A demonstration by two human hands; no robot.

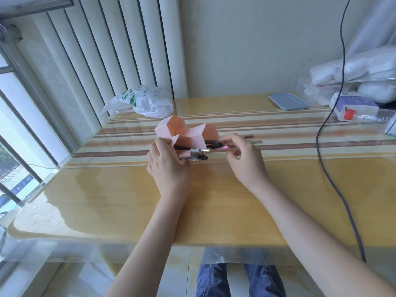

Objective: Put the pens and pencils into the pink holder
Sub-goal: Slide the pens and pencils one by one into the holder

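The pink holder (171, 129), made of joined hexagonal cells, lies tilted on the striped table (214, 200) with its openings facing me. A bundle of pens and pencils (196, 154) sticks out of its front cell. My left hand (168, 168) grips the holder's front left side, beside the bundle. My right hand (244, 157) pinches a pink pen (222, 147) by its end, with the pen's other end at the holder's opening. Two loose pencils (251, 139) lie on the table behind my right hand.
A white plastic bag (145, 101) sits at the back left near the blinds. A blue-grey lid (288, 101) and boxes with bagged items (355, 103) crowd the back right. A dark cable (334, 168) runs down the right side of the table.
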